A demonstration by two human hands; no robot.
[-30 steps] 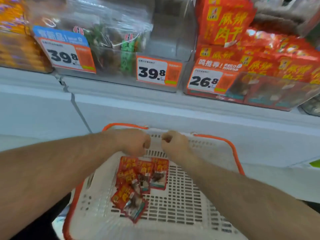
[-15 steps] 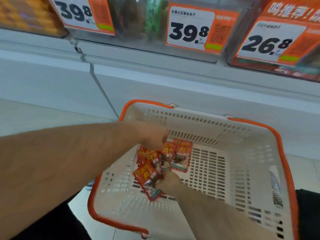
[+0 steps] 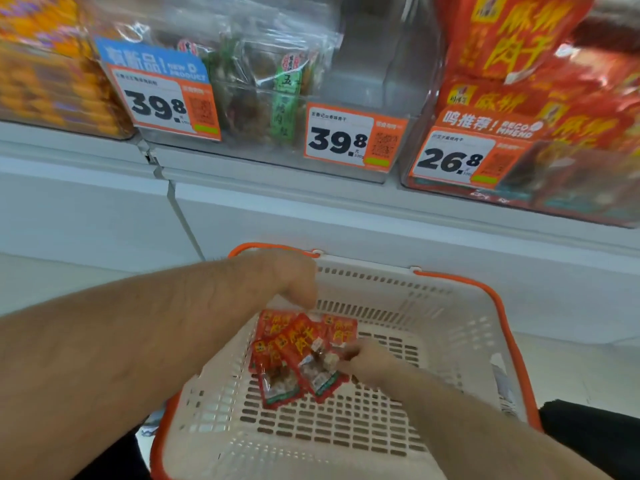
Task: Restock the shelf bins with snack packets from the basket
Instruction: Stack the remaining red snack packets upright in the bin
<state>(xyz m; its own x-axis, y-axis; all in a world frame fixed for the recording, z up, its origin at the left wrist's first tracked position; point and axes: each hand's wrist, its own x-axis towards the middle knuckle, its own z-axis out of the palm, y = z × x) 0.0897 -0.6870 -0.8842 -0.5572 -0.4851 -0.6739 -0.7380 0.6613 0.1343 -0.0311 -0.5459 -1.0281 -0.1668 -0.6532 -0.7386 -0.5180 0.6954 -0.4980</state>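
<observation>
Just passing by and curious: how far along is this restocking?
Nearly done, it seems. The bin above the 26.8 tag is already piled with red packets. The right hand holds some of the last snack packets in the basket; the left hand hovers above them. Those packets still need shelving.
</observation>
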